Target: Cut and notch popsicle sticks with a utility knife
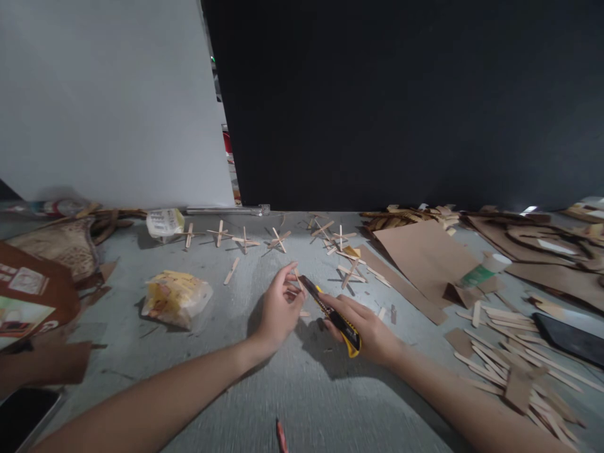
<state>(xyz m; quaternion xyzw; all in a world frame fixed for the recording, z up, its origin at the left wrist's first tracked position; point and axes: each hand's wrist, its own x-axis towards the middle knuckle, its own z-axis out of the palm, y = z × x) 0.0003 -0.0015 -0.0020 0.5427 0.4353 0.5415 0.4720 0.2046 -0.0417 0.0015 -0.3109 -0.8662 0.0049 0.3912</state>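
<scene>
"What do the hands hold?"
"The right hand (365, 324) grips the knife (346, 328); the left hand (279, 307) pinches a stick (297, 279) just beside the knife's tip. Whether the blade touches it, I can't tell."
"And farther out?"
"Crosses (220, 234) made of sticks, in a loose row beyond the knife. A bag (177, 299) left of the knife; card (419, 255) to its right, then a pile of loose sticks (491, 360)."
"How far along?"
"Well started, I'd judge: several crosses look joined, the pinched stick seems in work, and the pile looks unused."
</scene>
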